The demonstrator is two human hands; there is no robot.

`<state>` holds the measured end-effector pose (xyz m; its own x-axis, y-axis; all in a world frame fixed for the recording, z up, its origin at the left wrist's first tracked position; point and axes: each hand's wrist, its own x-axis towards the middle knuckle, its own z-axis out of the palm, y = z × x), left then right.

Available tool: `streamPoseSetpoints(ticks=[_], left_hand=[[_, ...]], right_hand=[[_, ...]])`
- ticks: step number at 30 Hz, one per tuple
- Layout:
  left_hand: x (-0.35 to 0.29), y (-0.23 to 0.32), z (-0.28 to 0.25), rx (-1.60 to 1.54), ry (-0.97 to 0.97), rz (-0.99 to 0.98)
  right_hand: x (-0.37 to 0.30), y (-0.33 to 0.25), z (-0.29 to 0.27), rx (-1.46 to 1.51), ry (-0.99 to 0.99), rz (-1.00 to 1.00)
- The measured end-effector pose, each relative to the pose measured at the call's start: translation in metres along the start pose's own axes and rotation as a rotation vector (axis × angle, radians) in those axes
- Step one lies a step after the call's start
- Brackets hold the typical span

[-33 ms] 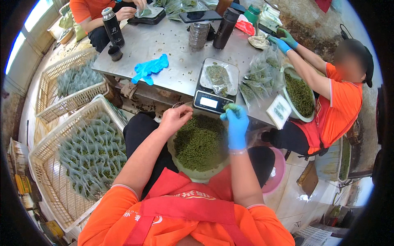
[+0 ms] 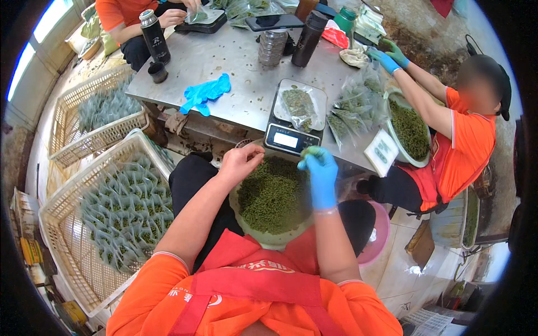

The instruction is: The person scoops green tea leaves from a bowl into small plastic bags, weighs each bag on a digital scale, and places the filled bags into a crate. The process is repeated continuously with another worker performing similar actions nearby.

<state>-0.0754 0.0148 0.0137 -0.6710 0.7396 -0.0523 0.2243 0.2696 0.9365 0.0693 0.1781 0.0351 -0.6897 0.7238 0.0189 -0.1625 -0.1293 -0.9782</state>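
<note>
Head view: the right hand (image 2: 320, 168), in a blue glove, is pinching a small tuft of green leaves (image 2: 272, 196) at its fingertips, hovering over the far rim of the bowl (image 2: 269, 241) that is sitting in the lap. The left hand (image 2: 241, 162), bare, is curling loosely over the bowl's left rim; I cannot tell whether it is holding anything. Nothing is showing as shifted against the earlier frame, so the pinch is staying mid-transfer by my judgement. Just beyond the right hand, a scale (image 2: 294, 137) is carrying a clear bag (image 2: 298, 106) with leaves on the bench (image 2: 224, 73). Left of the left hand, a basket (image 2: 61, 224) is holding filled bags.
</note>
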Motion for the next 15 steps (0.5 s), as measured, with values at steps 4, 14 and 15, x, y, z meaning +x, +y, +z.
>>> streamPoseSetpoints(ticks=[4, 14, 15], left_hand=[[-0.004, -0.004, 0.009, -0.285, -0.165, 0.027], [-0.02, 0.009, 0.022, -0.456, -0.518, -0.06], [-0.021, 0.008, 0.023, -0.435, -0.532, -0.042]], right_hand=[[-0.032, -0.001, 0.002, -0.075, -0.128, 0.23], [-0.043, -0.006, 0.007, -0.018, -0.228, 0.309], [-0.044, -0.008, 0.004, -0.001, -0.204, 0.324]])
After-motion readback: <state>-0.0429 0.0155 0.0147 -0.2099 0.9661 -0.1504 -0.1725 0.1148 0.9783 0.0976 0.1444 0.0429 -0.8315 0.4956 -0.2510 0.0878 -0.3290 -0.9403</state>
